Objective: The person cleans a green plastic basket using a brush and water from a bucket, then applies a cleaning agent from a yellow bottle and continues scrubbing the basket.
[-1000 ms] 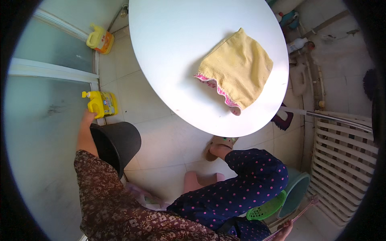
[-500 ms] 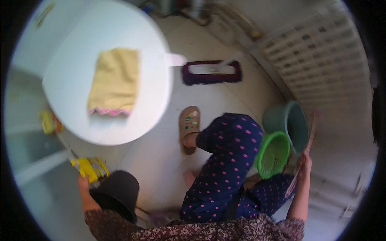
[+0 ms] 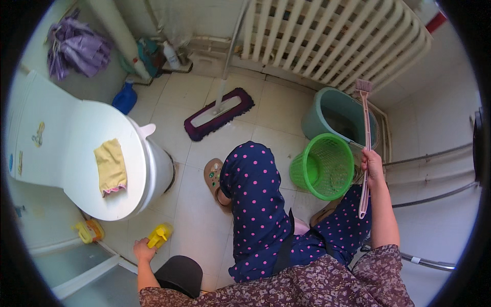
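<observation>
- Left hand [image 3: 144, 250], 7-8 o'clock from view centre: fingers curled on the near side of a yellow bottle [image 3: 161, 235]; exact finger placement can't be told.
- Right hand [image 3: 372, 163], 3 o'clock: fist closed round the handle of a pink brush [image 3: 366, 125].
- Radiator [image 3: 327, 41], 1 o'clock: white, ribbed, along wall.
- Toilet [image 3: 84, 151], 9 o'clock: white, lid down.
- Mop [image 3: 219, 115], 11 o'clock: dark purple flat head on floor, handle running toward 12.
- Tub [image 3: 313, 115], 2 o'clock: blue-green, beside radiator.
- Bin [image 3: 179, 276], 7 o'clock: black, near left forearm.
- Basket [image 3: 333, 153], 3 o'clock: green, perforated, just beside tub.
- Pink brush, 2-3 o'clock: long, bristles toward 12.
- Yellow bottle, 7-8 o'clock: on or just above floor, can't tell.
- Cloth [image 3: 110, 166], 9 o'clock: yellow, pink-edged, flat on lid.
- Progress, judged: done, brush and bottle both in hand; not yet done, no scrubbing or pouring visible, bristles seem clear of any surface, cloth untouched.
</observation>
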Motion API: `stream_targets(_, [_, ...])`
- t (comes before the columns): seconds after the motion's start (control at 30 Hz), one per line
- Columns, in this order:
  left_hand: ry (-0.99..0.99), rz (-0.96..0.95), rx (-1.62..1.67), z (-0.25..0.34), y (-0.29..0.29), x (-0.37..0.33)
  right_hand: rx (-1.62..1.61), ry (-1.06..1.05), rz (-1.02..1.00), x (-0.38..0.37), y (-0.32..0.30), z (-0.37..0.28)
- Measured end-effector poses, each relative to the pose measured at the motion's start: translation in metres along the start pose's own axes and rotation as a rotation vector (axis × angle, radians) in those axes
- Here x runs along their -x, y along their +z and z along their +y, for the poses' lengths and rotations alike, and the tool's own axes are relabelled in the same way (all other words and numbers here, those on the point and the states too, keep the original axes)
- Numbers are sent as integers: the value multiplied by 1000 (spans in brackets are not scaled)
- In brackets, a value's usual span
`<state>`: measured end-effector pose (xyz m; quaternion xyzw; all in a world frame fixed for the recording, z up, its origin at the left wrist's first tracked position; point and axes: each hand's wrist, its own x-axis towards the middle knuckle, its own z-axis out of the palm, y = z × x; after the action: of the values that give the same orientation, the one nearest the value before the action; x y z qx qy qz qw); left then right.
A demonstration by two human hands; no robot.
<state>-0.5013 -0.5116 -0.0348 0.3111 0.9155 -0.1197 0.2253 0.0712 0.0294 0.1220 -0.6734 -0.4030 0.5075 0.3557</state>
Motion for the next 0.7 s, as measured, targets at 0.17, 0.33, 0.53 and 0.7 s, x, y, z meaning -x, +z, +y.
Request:
stream_targets(0.17, [81,-27,71,87,-41,-18,-75,-1,-73,7,-25,12])
stream_targets(0.33, [187,-13,34,175,-64,-48,-49,49,-36,8,-40,29])
stream_targets(0.53, [331,42,20,284,-91,-102,-87,113,-11,4,-54,52])
stream_targets(0.7, [570,-3,-89,395,-121,-162,-97,164,48,8,-63,68])
